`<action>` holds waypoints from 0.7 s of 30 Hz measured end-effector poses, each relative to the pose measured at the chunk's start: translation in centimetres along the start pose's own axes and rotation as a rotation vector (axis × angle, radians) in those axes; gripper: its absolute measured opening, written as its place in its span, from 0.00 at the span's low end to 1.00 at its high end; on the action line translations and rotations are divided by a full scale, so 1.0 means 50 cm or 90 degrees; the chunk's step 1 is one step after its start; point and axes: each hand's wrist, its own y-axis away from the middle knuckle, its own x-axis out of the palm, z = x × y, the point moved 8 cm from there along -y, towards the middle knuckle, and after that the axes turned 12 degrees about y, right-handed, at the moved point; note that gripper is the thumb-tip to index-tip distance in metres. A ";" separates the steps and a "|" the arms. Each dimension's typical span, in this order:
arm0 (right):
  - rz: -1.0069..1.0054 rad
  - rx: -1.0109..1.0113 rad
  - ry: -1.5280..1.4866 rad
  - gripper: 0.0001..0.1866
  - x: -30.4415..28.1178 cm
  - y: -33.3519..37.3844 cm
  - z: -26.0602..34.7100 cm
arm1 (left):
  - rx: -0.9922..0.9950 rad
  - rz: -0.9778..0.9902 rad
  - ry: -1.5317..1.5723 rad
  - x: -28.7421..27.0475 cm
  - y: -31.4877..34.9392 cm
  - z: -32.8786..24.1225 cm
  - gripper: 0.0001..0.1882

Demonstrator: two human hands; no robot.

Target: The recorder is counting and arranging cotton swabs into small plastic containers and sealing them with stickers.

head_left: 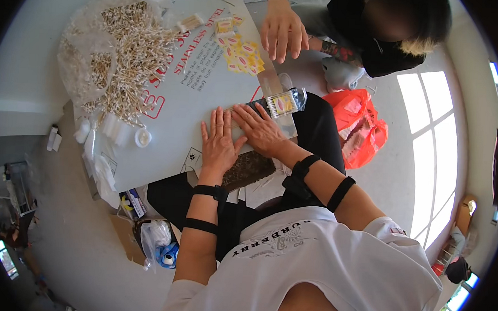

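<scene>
My left hand (pixel 220 145) lies palm down on the grey table top (pixel 174 134), fingers stretched out and pointing away from me. Beside it, my right hand (pixel 260 132) is also laid flat with its fingers extended; whatever may be under the palms is hidden. Just beyond the right fingers, a dark flat strip (pixel 257 104) reaches toward the table's right edge. A clear pack of cotton swabs (pixel 282 104) with a yellow and pink card rests there. Farther off are scattered yellow printed cards (pixel 244 56) and a small swab bundle (pixel 190 23).
A big clear bag of loose cotton swabs (pixel 133 53) covers the table's far left, near a round white lid (pixel 142 137). Across the table, a co-worker's hand (pixel 283 30) hangs over the edge. A red plastic bag (pixel 358 127) stands right; an open carton (pixel 129 239) sits below left.
</scene>
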 end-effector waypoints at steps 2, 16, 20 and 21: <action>-0.003 -0.001 0.001 0.36 0.000 -0.003 -0.001 | 0.008 -0.002 -0.003 -0.001 -0.001 0.002 0.41; -0.111 0.012 0.055 0.29 0.003 -0.031 -0.002 | -0.007 -0.001 -0.010 0.001 -0.003 0.003 0.42; -0.149 0.035 0.030 0.28 -0.003 -0.031 -0.003 | 0.009 -0.004 -0.016 -0.003 -0.004 0.004 0.43; -0.153 0.032 0.027 0.28 -0.004 -0.030 -0.003 | 0.014 -0.001 -0.020 -0.004 -0.004 0.003 0.43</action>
